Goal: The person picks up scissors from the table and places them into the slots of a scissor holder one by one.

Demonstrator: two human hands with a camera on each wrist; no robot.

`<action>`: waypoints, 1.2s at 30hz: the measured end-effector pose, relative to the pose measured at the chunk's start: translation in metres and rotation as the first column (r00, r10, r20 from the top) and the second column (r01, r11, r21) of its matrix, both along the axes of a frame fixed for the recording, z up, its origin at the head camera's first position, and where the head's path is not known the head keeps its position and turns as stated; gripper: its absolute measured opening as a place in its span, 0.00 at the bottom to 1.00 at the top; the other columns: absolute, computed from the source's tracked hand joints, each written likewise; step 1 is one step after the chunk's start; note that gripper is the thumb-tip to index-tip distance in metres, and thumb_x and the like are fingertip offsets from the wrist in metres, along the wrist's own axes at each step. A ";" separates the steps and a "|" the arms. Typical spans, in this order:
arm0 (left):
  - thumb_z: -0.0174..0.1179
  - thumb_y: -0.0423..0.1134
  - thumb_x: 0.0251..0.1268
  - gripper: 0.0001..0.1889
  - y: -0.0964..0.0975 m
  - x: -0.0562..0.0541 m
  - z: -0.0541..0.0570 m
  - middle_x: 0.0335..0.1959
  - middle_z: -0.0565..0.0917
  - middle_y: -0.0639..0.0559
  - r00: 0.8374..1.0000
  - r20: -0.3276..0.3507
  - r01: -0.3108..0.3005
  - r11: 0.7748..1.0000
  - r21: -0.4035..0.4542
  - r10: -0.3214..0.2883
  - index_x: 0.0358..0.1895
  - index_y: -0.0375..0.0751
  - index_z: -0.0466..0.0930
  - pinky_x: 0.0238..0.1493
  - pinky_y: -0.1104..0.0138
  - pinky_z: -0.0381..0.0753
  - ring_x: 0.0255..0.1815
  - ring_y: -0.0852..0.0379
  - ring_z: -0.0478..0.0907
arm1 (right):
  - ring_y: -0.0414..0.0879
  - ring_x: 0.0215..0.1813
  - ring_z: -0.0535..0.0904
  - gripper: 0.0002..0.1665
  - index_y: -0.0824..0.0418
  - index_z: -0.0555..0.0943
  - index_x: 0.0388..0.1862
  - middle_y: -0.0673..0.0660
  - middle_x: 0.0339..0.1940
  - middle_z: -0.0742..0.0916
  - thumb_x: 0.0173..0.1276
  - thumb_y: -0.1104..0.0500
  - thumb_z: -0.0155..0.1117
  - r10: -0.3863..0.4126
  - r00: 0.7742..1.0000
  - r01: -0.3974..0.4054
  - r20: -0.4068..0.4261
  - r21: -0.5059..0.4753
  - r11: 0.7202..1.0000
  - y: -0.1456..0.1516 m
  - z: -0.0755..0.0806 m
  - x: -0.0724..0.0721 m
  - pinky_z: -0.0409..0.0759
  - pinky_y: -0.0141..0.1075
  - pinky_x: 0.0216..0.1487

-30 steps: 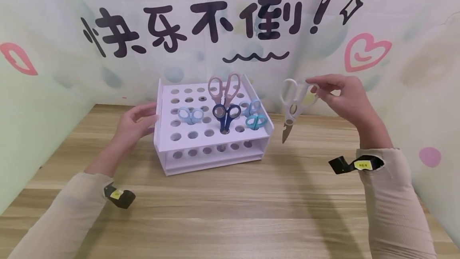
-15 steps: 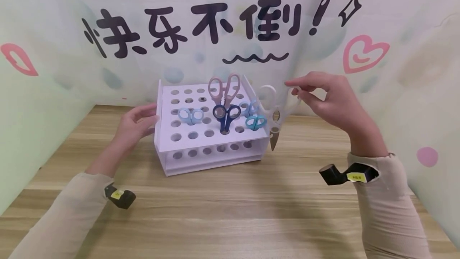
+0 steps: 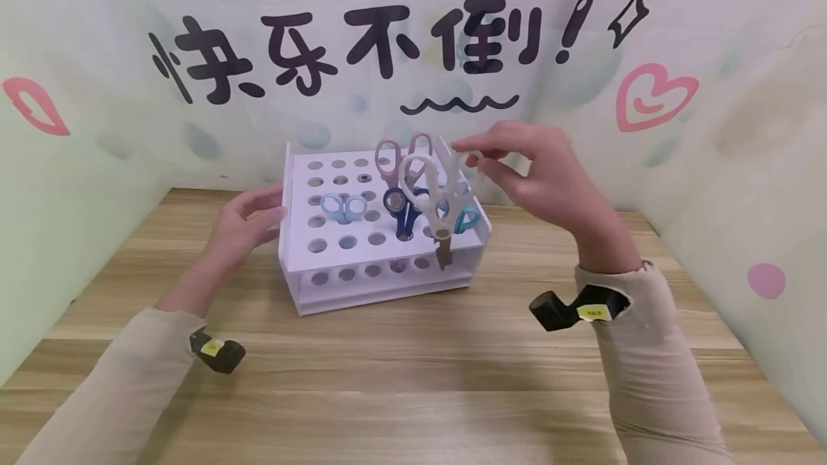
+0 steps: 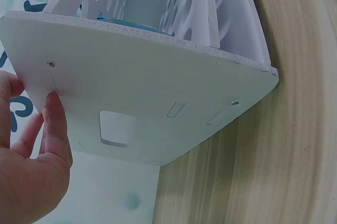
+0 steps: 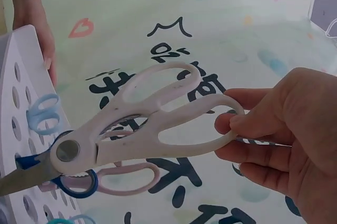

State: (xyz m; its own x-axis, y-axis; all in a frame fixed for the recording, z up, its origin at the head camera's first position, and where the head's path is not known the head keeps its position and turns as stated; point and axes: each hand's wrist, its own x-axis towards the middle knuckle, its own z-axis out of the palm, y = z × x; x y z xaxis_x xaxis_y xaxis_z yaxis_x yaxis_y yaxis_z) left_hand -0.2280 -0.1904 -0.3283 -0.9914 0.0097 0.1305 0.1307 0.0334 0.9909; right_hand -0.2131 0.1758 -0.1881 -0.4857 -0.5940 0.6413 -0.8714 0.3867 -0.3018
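My right hand pinches one handle loop of the white kitchen scissors. The scissors hang with blades down, in front of the right part of the white rack in the head view. Whether the blade tip touches the rack cannot be told. At the rack's left side panel, my left hand rests its fingertips with the fingers fairly straight. Standing in the rack's holes are pink scissors, dark blue scissors, light blue scissors and teal scissors, the last partly hidden by the white pair.
The rack has two perforated tiers and stands on a wooden table. Another light blue pair is mostly hidden behind the white scissors. A printed curtain hangs right behind the rack.
My right hand has carried the white scissors leftward, from beside the rack to over its front right part. The left hand and the rack have stayed put.
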 end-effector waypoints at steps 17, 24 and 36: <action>0.58 0.36 0.62 0.28 -0.001 -0.001 0.000 0.46 0.71 0.50 1.000 0.009 -0.008 1.000 -0.028 0.008 0.64 0.32 0.62 0.41 0.73 0.81 0.43 0.64 0.74 | 0.43 0.34 0.78 0.16 0.68 0.82 0.43 0.56 0.34 0.85 0.56 0.77 0.59 0.217 0.967 -0.232 -0.133 -0.114 0.966 -0.056 0.003 -0.012 0.81 0.32 0.40; 0.58 0.35 0.62 0.28 -0.001 -0.004 -0.002 0.45 0.71 0.50 1.000 0.015 -0.012 1.000 -0.003 0.012 0.64 0.32 0.62 0.40 0.72 0.82 0.42 0.64 0.75 | 0.43 0.35 0.78 0.15 0.69 0.82 0.42 0.57 0.32 0.85 0.57 0.78 0.57 0.231 0.960 -0.259 -0.158 -0.195 0.946 -0.073 0.005 -0.013 0.81 0.33 0.40; 0.57 0.32 0.62 0.26 -0.001 -0.004 -0.002 0.44 0.71 0.50 1.000 -0.005 -0.011 1.000 0.008 0.011 0.63 0.29 0.62 0.41 0.72 0.82 0.38 0.66 0.77 | 0.43 0.37 0.78 0.15 0.68 0.82 0.44 0.55 0.31 0.85 0.59 0.76 0.57 0.144 0.986 -0.164 -0.085 -0.314 0.935 -0.091 -0.008 -0.024 0.79 0.33 0.39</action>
